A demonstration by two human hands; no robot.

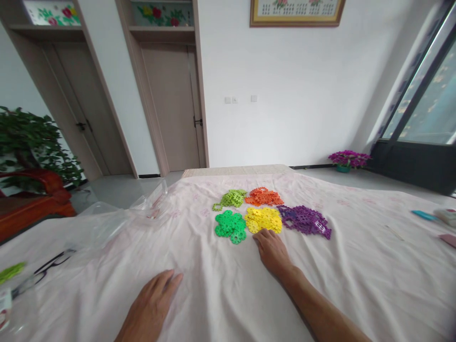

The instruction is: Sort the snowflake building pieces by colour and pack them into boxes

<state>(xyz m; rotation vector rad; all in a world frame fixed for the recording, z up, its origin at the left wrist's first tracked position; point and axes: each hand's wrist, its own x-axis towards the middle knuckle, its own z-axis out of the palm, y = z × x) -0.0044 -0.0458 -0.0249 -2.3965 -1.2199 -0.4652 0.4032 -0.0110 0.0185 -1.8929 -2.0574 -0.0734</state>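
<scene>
My right hand (271, 248) rests at the near edge of a pile of yellow snowflake building discs (262, 218). Its fingers curl down against the pile, and anything in them is hidden. On the cloth lower left lies my left hand (151, 304), fingers stretched and thumb apart, holding nothing. Green discs (228, 223) are heaped left of the yellow ones. Behind sit lime-green pieces (233, 197) and orange pieces (264, 196). A purple pile (306, 219) spreads to the right, a small white piece on it.
A pale, wrinkled cloth (199, 304) covers the table. On the left are clear plastic packaging (149, 205), black-framed glasses (53, 265) and more lime-green pieces (13, 271). A blue object (423, 215) and a thin stick (394, 232) lie on the right.
</scene>
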